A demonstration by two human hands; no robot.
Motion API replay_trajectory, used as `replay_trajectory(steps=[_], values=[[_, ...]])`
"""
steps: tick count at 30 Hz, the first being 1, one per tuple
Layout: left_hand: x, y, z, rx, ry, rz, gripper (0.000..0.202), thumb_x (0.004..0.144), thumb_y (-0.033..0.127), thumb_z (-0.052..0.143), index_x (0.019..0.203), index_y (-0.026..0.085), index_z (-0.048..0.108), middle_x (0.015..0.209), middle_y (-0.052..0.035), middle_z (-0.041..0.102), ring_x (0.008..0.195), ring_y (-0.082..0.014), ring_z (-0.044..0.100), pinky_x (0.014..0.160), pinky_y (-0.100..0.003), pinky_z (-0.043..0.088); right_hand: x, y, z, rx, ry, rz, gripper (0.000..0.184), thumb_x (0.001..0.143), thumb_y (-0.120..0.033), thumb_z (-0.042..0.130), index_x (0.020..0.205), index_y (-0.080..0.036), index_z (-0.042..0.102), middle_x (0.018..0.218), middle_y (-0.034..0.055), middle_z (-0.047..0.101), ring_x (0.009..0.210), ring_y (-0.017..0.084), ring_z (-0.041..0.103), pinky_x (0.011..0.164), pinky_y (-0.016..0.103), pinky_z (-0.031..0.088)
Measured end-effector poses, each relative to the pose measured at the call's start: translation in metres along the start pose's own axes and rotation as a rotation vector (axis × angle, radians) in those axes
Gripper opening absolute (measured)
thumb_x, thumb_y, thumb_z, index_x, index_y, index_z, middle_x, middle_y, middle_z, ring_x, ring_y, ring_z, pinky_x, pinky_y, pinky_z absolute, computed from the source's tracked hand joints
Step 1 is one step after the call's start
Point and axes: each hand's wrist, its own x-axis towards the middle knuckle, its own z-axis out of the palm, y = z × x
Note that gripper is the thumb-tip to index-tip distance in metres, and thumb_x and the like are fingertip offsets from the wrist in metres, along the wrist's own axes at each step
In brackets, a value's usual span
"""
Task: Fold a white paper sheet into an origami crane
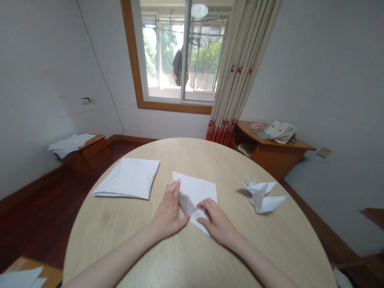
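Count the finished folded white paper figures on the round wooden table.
2, near the round wooden table's right edge: the farther figure, and the nearer figure touching it. None looks hidden.

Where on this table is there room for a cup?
Bare wood: the far edge of the table beyond the half-folded sheet, the near left below the paper stack, the near right below the folded paper figures. Crowded: the middle, where left hand and right hand press the sheet.

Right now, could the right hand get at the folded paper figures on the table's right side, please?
Probably yes: the right hand rests on the sheet, and only bare table lies between it and the folded paper figures to its right.
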Motion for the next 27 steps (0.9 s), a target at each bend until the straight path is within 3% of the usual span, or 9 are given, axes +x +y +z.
replay_trajectory(steps=[6, 11, 15, 21, 27], values=[[0.001, 0.000, 0.002, 0.027, 0.001, -0.024, 0.111, 0.068, 0.023, 0.068, 0.148, 0.019, -0.009, 0.148, -0.0199, 0.021, 0.138, -0.0382, 0.019, 0.111, -0.058, 0.024, 0.001, -0.002, -0.002, 0.012, -0.012, 0.009, 0.020, 0.078, -0.008, 0.063, 0.077, -0.021, 0.048, 0.085, 0.0012, 0.056, 0.077, 0.017, 0.054, 0.066, 0.028, 0.046], [0.002, -0.004, 0.005, 0.024, 0.005, -0.056, 0.109, 0.067, 0.025, 0.070, 0.148, 0.019, -0.003, 0.148, -0.0193, 0.023, 0.138, -0.0380, 0.021, 0.110, -0.057, 0.026, 0.002, -0.002, -0.004, 0.012, -0.096, 0.024, 0.012, 0.083, -0.013, 0.062, 0.076, -0.019, 0.055, 0.087, 0.0024, 0.056, 0.081, 0.017, 0.054, 0.070, 0.028, 0.045], [0.003, -0.011, 0.010, 0.041, 0.041, -0.118, 0.107, 0.068, 0.026, 0.071, 0.148, 0.019, 0.001, 0.147, -0.0192, 0.026, 0.138, -0.0369, 0.023, 0.110, -0.057, 0.025, 0.002, -0.002, -0.004, 0.028, -0.134, -0.014, 0.009, 0.089, -0.015, 0.055, 0.084, -0.020, 0.061, 0.090, 0.0040, 0.058, 0.087, 0.018, 0.055, 0.075, 0.030, 0.045], [0.002, -0.018, 0.015, 0.100, 0.045, -0.180, 0.103, 0.070, 0.029, 0.073, 0.147, 0.018, 0.006, 0.146, -0.0212, 0.028, 0.138, -0.0374, 0.024, 0.109, -0.058, 0.023, 0.001, 0.001, -0.003, -0.014, -0.171, -0.128, 0.024, 0.093, -0.015, 0.047, 0.100, -0.022, 0.068, 0.092, 0.0058, 0.059, 0.088, 0.018, 0.056, 0.076, 0.029, 0.046], [0.002, -0.020, 0.016, 0.116, 0.065, -0.186, 0.098, 0.072, 0.030, 0.072, 0.146, 0.019, 0.008, 0.144, -0.0208, 0.031, 0.137, -0.0375, 0.026, 0.108, -0.059, 0.024, 0.001, 0.002, 0.000, -0.156, -0.222, -0.166, 0.038, 0.093, -0.011, 0.043, 0.118, -0.030, 0.064, 0.095, 0.0063, 0.057, 0.088, 0.018, 0.053, 0.075, 0.029, 0.045]])
